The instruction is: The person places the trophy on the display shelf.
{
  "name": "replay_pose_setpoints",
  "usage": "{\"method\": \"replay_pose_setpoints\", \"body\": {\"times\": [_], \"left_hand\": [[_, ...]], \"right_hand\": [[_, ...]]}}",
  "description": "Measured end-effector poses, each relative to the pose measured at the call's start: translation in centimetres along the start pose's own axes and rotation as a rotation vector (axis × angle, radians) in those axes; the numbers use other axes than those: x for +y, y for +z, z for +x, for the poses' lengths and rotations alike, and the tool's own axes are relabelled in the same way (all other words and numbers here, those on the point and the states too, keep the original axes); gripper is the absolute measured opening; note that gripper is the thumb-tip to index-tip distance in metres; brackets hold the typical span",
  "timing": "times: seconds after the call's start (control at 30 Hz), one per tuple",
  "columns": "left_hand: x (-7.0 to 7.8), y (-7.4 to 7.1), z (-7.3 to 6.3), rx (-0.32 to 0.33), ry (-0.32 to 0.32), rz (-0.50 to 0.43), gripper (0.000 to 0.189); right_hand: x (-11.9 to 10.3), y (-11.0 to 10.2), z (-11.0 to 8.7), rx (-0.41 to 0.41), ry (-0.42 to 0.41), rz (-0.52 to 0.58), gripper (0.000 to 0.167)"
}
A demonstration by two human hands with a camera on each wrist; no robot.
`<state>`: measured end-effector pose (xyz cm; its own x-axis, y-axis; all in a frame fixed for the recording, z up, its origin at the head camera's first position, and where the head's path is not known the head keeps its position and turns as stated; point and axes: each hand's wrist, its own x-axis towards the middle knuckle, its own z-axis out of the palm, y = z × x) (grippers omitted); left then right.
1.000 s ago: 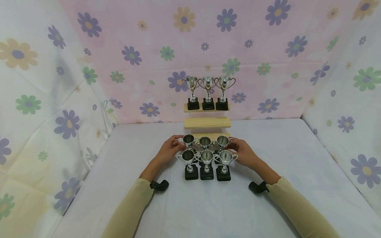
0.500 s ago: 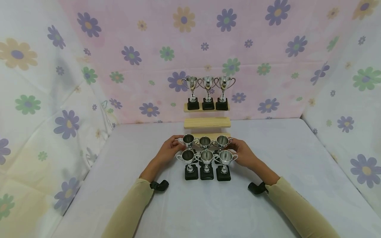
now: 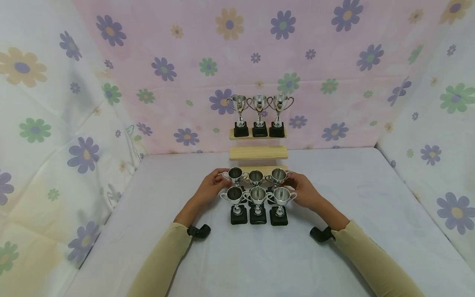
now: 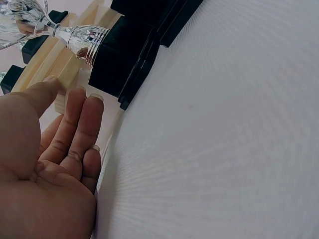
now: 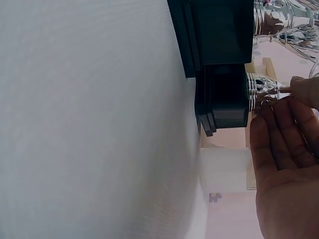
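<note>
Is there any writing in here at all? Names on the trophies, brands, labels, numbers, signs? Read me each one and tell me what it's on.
None that I can read.
Trophies: no lettering shows on the sides in view.
Wooden shelves: no lettering shows.
Flowered cloth: only printed flowers.
Black wrist cameras: any marking is too small to read.

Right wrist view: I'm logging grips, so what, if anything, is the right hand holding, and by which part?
The right hand appears to pinch the back-row right trophy by its narrow silver stem, above the black base.
</note>
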<state>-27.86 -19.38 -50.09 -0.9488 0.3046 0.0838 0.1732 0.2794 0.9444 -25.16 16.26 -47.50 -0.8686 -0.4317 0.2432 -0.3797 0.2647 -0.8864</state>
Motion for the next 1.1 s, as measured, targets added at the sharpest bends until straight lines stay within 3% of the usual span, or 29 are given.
{"method": "replay_pose_setpoints", "body": {"times": [0.7, 1.1], "left_hand": [[-0.2, -0.1, 0.0, -0.003, 0.013, 0.003, 0.044], [0.1, 0.1, 0.0, 0.005, -0.012, 0.015, 0.044]], "right_hand": [[-1.0, -0.6, 0.1, 0.013, -0.01, 0.006, 0.031], [-1.8, -1.9, 0.8, -0.004, -0.042, -0.016, 0.027]]}}
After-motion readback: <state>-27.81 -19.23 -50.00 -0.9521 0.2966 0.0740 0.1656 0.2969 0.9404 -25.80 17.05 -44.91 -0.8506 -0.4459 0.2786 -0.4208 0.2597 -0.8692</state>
